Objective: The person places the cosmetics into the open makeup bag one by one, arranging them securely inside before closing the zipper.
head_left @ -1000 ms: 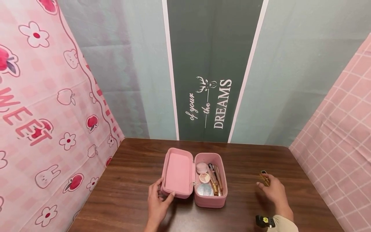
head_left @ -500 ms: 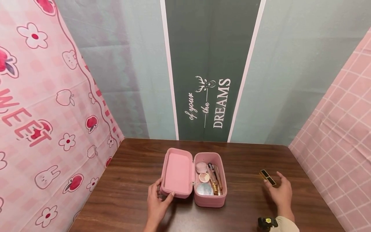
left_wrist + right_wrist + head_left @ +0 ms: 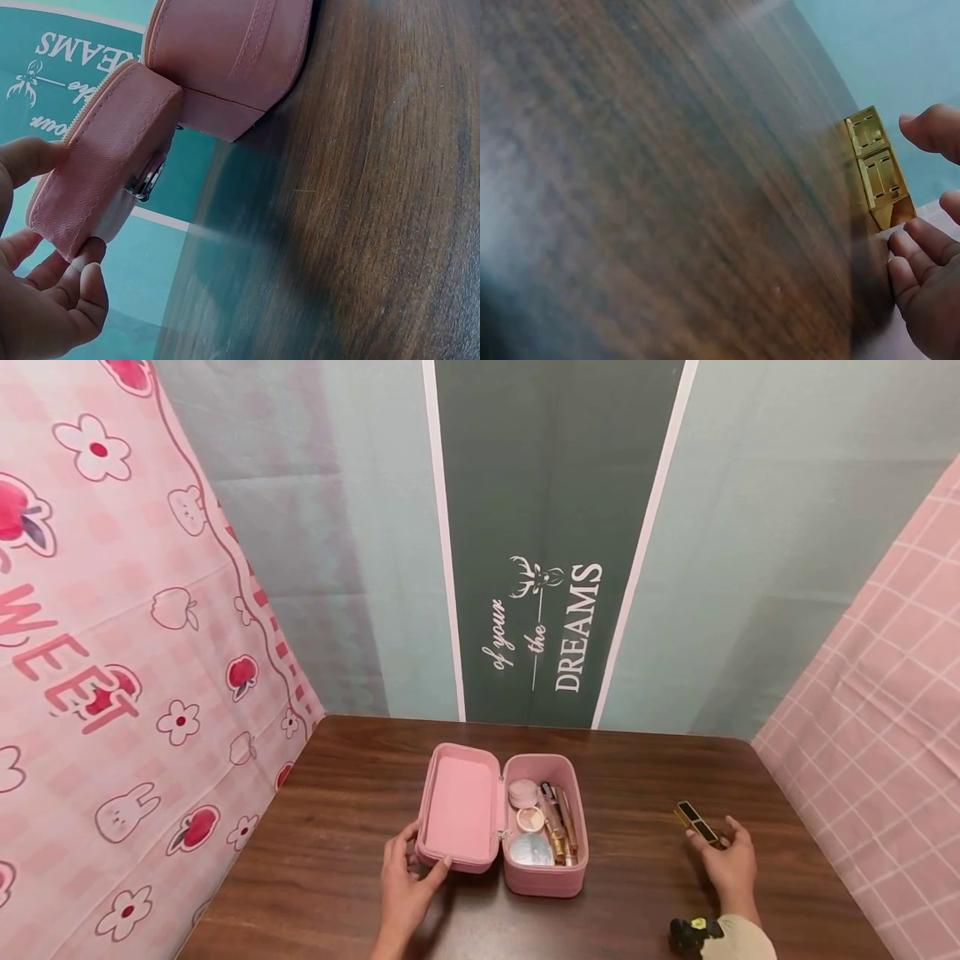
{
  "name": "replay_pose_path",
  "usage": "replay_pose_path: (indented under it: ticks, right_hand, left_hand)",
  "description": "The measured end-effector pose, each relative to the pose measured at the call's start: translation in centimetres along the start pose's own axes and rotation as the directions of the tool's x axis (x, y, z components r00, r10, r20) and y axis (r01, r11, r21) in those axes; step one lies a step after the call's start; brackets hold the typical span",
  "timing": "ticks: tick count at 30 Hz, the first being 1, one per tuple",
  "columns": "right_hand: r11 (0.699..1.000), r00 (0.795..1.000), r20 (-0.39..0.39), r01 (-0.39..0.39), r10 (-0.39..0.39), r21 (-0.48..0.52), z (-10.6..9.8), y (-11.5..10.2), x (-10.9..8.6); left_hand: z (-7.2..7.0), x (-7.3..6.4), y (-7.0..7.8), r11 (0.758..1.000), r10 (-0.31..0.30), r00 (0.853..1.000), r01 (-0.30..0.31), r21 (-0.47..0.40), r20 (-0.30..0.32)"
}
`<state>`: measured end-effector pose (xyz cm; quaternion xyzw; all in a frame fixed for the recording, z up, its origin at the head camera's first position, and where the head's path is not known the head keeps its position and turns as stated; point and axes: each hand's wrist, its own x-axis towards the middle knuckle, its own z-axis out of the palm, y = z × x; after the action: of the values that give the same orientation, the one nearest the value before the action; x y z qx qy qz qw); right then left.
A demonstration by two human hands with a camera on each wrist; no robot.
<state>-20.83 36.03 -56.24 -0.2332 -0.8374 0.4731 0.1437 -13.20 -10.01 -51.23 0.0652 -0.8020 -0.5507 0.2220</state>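
Observation:
On the table, left of centre, a pink makeup case (image 3: 545, 882) lies open with its lid (image 3: 459, 802) folded out to the left. My left hand (image 3: 407, 881) grips the lid's near left corner, thumb on one side and fingers below in the left wrist view (image 3: 45, 300). Inside the case are a round pink jar (image 3: 522, 793), a small round palette (image 3: 530, 819), a silvery round compact (image 3: 531, 850) and several slim tubes (image 3: 557, 827). A small gold-and-black two-part rectangular case (image 3: 697, 822) rests on the table at right. Beside it, my right hand (image 3: 729, 864) has its thumb and fingers spread apart.
The brown wooden table (image 3: 360, 793) has a patterned pink cloth (image 3: 150, 693) at left, a pink checked cloth (image 3: 885, 693) at right and a green-grey curtain (image 3: 525, 485) behind. A black strap device (image 3: 693, 935) sits on the right wrist.
My right hand has let go of the gold-and-black case and drawn slightly to the right, fingers spreading, leaving it on the table. My left hand stays on the lid.

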Motion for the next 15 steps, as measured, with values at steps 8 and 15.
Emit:
replay_pose_path:
  ticks: [8,15]
  right_hand:
    - [1.000,0.999,0.044,-0.022,0.022,0.009,0.5,0.3,1.1]
    - [0.997,0.999,-0.029,0.031,-0.033,-0.074,1.5,0.1,1.6]
  left_hand:
    - [0.0,0.0,0.0,1.000,-0.003,1.000,0.003,0.005,0.005]
    - [0.0,0.0,-0.1,1.000,-0.012,1.000,0.012,0.001,0.007]
